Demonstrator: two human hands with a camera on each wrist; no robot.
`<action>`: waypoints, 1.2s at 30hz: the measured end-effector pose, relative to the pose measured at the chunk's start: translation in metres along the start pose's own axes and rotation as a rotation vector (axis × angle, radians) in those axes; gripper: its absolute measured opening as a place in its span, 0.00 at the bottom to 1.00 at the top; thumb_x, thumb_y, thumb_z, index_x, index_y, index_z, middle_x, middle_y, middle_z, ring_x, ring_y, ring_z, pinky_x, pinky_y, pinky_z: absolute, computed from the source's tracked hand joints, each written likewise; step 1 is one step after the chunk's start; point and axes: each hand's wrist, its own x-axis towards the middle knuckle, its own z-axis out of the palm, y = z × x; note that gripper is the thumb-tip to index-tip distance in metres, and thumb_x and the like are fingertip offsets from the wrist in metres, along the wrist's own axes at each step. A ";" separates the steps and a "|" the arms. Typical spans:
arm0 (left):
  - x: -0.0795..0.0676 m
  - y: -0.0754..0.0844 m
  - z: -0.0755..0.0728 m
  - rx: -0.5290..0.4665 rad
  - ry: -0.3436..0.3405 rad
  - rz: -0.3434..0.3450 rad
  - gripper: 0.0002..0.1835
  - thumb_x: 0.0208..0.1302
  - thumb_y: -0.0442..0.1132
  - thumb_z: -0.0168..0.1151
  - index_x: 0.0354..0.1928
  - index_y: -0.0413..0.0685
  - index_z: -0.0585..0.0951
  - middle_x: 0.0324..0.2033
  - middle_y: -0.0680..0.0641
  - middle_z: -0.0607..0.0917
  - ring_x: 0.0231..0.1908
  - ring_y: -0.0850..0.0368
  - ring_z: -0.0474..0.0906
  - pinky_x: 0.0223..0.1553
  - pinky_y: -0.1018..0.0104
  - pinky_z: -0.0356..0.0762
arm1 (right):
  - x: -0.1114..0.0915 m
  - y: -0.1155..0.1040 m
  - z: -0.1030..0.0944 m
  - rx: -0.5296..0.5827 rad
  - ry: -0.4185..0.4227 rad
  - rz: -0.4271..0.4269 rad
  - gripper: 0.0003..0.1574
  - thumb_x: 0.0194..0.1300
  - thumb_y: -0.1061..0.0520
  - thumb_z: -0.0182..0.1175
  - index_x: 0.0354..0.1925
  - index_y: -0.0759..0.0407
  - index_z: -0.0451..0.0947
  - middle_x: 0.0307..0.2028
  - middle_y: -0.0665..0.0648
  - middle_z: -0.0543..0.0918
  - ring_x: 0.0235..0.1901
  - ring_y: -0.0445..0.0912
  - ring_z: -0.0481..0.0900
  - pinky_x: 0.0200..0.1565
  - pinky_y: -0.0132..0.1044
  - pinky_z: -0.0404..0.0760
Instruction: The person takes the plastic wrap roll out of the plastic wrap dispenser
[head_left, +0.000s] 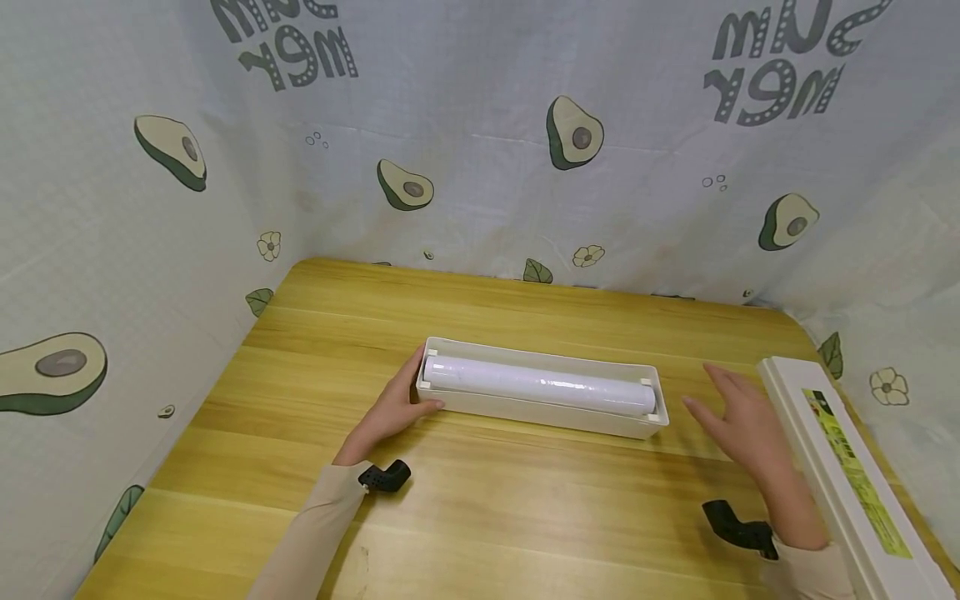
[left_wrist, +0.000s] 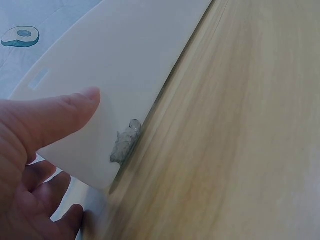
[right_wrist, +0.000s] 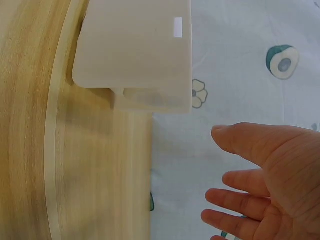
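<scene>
A long white plastic-wrap box (head_left: 540,415) lies topless on the table, a roll of plastic wrap (head_left: 536,386) inside it. Around the box's left end my left hand (head_left: 392,408) grips, thumb on the front wall and fingers round the end. In the left wrist view the thumb (left_wrist: 65,112) presses the white wall, near a grey sticky-looking patch (left_wrist: 126,142) low on it. My right hand (head_left: 742,421) is held off the box's right end, fingers spread and holding nothing. The right wrist view shows that end of the box (right_wrist: 135,50) apart from the fingertips.
A long white lid (head_left: 795,408) with a green and yellow label (head_left: 855,471) lies along the table's right side, beside my right forearm. The wooden table (head_left: 525,517) meets an avocado-print curtain (head_left: 480,150) at the back and sides.
</scene>
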 end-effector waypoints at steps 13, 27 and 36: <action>0.006 -0.022 0.000 0.039 0.013 0.015 0.52 0.53 0.32 0.66 0.73 0.49 0.42 0.70 0.40 0.56 0.68 0.43 0.55 0.69 0.46 0.52 | 0.001 -0.008 0.002 -0.018 -0.007 -0.039 0.40 0.63 0.48 0.57 0.63 0.73 0.60 0.56 0.80 0.66 0.53 0.72 0.64 0.50 0.67 0.65; 0.005 -0.023 0.000 0.042 0.016 0.020 0.52 0.53 0.31 0.66 0.73 0.49 0.43 0.70 0.40 0.57 0.69 0.43 0.54 0.70 0.46 0.50 | 0.002 -0.025 0.005 -0.018 0.000 -0.080 0.38 0.61 0.51 0.60 0.61 0.72 0.63 0.55 0.78 0.69 0.52 0.70 0.67 0.51 0.66 0.66; 0.005 -0.024 0.000 0.042 0.009 0.027 0.52 0.53 0.32 0.66 0.73 0.48 0.42 0.70 0.39 0.55 0.70 0.43 0.52 0.70 0.45 0.48 | 0.004 -0.036 0.008 0.004 0.027 -0.144 0.36 0.60 0.51 0.61 0.60 0.70 0.66 0.54 0.76 0.72 0.52 0.69 0.70 0.50 0.65 0.69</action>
